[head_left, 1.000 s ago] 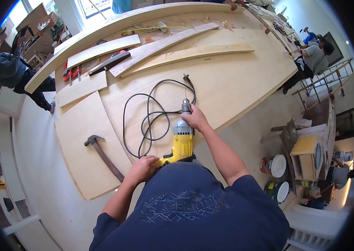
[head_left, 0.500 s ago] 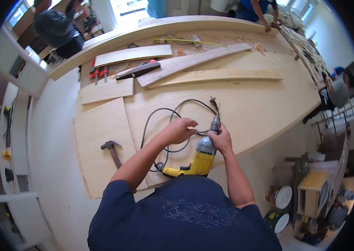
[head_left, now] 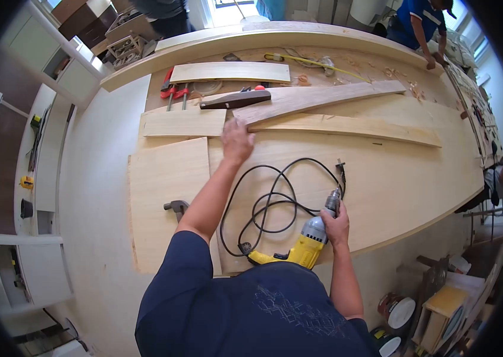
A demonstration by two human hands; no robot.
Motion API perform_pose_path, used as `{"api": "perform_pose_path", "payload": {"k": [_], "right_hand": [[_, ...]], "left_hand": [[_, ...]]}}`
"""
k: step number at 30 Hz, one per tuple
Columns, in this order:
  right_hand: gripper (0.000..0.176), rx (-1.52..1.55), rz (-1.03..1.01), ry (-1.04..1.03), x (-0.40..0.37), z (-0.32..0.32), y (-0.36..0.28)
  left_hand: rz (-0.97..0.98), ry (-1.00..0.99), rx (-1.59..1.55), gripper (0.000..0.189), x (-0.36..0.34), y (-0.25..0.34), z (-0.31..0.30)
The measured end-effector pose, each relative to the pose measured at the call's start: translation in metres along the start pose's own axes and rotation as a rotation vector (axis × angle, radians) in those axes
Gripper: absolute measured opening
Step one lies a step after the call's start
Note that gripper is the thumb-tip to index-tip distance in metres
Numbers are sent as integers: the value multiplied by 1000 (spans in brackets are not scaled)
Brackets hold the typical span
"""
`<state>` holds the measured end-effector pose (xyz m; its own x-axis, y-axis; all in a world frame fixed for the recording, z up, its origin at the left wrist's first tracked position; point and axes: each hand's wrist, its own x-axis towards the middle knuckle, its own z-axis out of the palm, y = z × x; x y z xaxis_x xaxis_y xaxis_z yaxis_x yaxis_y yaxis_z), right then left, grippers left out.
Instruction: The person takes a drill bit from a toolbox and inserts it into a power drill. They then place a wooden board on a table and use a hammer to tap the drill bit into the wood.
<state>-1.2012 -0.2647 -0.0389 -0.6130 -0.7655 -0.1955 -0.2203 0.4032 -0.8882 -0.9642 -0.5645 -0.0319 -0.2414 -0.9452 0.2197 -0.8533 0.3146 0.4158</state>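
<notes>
My right hand point(head_left: 336, 225) is closed around the front of a yellow and grey power drill point(head_left: 309, 249), just behind its chuck. The drill lies on its side on the workbench, its bit pointing away from me. Its black cord point(head_left: 261, 209) loops over the wood to a plug point(head_left: 340, 167). My left hand point(head_left: 238, 141) reaches forward, fingers extended at the near end of a long tapered board point(head_left: 323, 102). Close by are a hand plane point(head_left: 235, 99) and a short pale board point(head_left: 185, 124). A hammer point(head_left: 176, 207) shows partly behind my left forearm.
Another long board point(head_left: 352, 127) lies beside the tapered one. Red clamps point(head_left: 176, 93), a pale plank point(head_left: 230, 72) and a yellow tape measure point(head_left: 274, 57) are farther back. A person in blue point(head_left: 413, 25) stands at the far right corner. Buckets point(head_left: 401, 312) stand at lower right.
My left hand has moved away from beside the drill, forward to the end of the tapered board. My right hand stays on the drill. The view has shifted.
</notes>
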Motion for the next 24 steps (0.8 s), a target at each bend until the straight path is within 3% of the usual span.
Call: {"api": "perform_pose_path", "payload": {"k": [1,5,6,8,10,12,14,18,20,22,23,24], "right_hand": [[53,17,6,-2,-1,0,0],[60,-24,70,-52,2,0,-16],[65,-30,95,-57,1,-1,-12],[64,-101,-56,-9,4,2,1],[70,-68,-16,37,3,3,7],[77,-299,56,95,-3,0,-12],[75,-272,140,113,-7,-1,-22],[63,-127,197,16,-4,-5,-10],[59,-72,216,10,-6,-9,-11],[54,-22,175,65,-15,-13,-17],[52,19,151,76,-20,-17,-21],[50,57,126,89,-26,-22,-26]], "left_hand": [[-144,-54,50,72,8,-15,-7],[-416,-256,200,97,31,-47,-21],[-449,-232,206,95,38,-55,-20],[-465,-233,210,92,44,-63,-3],[-490,-210,225,89,44,-60,-10],[-471,-227,273,76,48,-49,-27],[-492,-273,279,68,59,-50,-36],[-388,-153,247,54,66,-60,-79],[67,72,123,43,85,-122,-95],[-8,225,231,29,85,-136,-144],[213,291,229,19,91,-185,-168],[156,291,138,22,81,-192,-207]]}}
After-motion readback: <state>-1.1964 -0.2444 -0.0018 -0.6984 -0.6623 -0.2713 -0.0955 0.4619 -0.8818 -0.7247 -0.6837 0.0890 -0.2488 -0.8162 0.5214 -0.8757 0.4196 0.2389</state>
